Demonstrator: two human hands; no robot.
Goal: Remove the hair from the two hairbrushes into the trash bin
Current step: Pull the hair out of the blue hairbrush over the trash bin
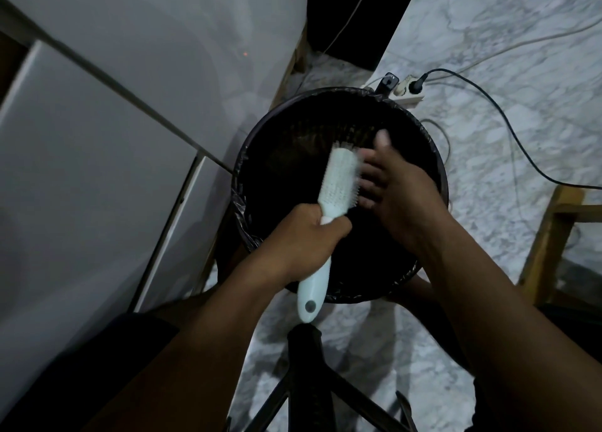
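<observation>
A pale white hairbrush point(338, 180) is held over the round black trash bin point(257, 144), bristle head pointing away from me. My left hand point(303, 239) is wrapped around its handle, whose end sticks out below the fist. My right hand point(394, 184) is at the right side of the bristle head, fingers spread and touching the bristles. Hair on the brush is too blurred to make out. The bin has a dark liner and looks dark inside. Only one hairbrush is in view.
White cabinet fronts point(97, 138) stand to the left of the bin. A power strip with plugs point(407, 89) and cables lie on the marble floor behind it. A wooden frame point(550, 236) is at the right. A black chair base point(309, 366) is below my arms.
</observation>
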